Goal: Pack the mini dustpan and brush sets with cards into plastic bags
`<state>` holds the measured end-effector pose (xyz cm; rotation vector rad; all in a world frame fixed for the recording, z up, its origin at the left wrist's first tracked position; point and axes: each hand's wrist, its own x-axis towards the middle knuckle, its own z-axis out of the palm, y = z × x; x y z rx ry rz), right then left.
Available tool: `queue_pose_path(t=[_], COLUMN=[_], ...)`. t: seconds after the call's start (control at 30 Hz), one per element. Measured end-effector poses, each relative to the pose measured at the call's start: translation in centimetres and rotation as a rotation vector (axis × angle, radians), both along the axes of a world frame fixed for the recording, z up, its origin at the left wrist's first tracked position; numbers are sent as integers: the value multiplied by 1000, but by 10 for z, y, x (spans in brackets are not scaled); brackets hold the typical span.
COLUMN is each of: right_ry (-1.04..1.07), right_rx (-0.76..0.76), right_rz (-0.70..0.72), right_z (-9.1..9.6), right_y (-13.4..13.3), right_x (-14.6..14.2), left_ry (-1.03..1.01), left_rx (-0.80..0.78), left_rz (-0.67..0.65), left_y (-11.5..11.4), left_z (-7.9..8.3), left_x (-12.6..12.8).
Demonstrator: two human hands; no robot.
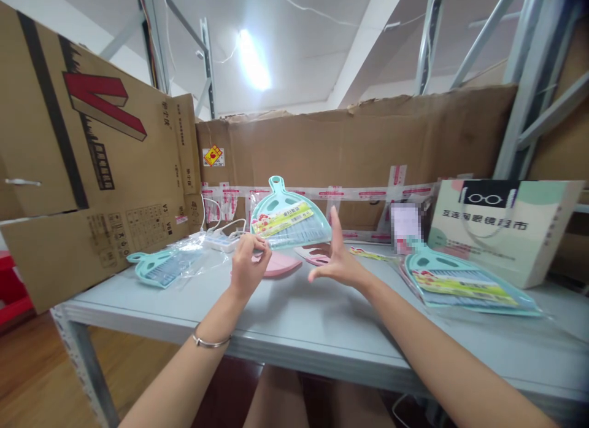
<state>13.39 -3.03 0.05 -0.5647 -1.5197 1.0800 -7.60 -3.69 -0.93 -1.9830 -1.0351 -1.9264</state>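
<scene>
A mint-green dustpan and brush set (288,216) in a clear bag, with a yellow-green printed label, is held up above the table, handle upward. My left hand (250,262) pinches its lower left corner, fingers closed. Beside its right corner, my right hand (338,256) has thumb and fingers spread; whether it touches the bag is unclear. Below and behind the held set lie a pink dustpan (281,266) and another pink piece (315,254), both partly hidden.
At left lies a mint dustpan set (163,267) in clear film, near a white power strip (221,239). Bagged sets (469,280) are stacked at right before a paper bag (501,231). A loose label (372,253) lies near the back. Cardboard (313,151) walls the grey table (294,317).
</scene>
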Motion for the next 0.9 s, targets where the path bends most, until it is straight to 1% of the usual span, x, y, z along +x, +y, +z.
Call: queue_pose_path(t=[0.03,0.1,0.17,0.23,0.3,0.33,0.4,0.5,0.57,0.6,0.67,0.77,0.83,0.9], right_ry=[-10,3,57,130,190,215,255,306,320,320,309,266,247,256], right_rx=[24,12,-14,-7,13,10,-13,-31,-38,-46,-69,-80,-80,-91], right_rz=[-27,-122,-242,-321,-323,-301,-249,-177,-143,-137,-150,-204,-238,-293], right_z=[0,-1,-2,-1,1,1,3,2,-1,-2,-5,-5,-1,5], right_y=[1,4,7,8,7,6,5,8,14,16,20,21,21,20], right_x=[0,0,-2,-4,-7,-7,-8,-5,-3,-2,-1,-1,0,7], left_ry=[14,47,65,35,-51,-107,-213,-275,-286,-296,-317,-295,-265,-254], left_rx=[4,2,7,34,35,2,-142,-397,-484,-503,-517,-542,-595,-670], left_rz=[2,-13,-49,-89,-132,-161,-245,-442,-550,-580,-593,-584,-594,-600], left_y=[0,0,0,3,7,9,13,15,15,14,12,10,8,7], left_z=[0,0,-1,-1,-2,-2,-1,1,2,3,4,5,5,5], left_x=[0,0,0,1,2,2,2,2,2,2,3,5,5,5])
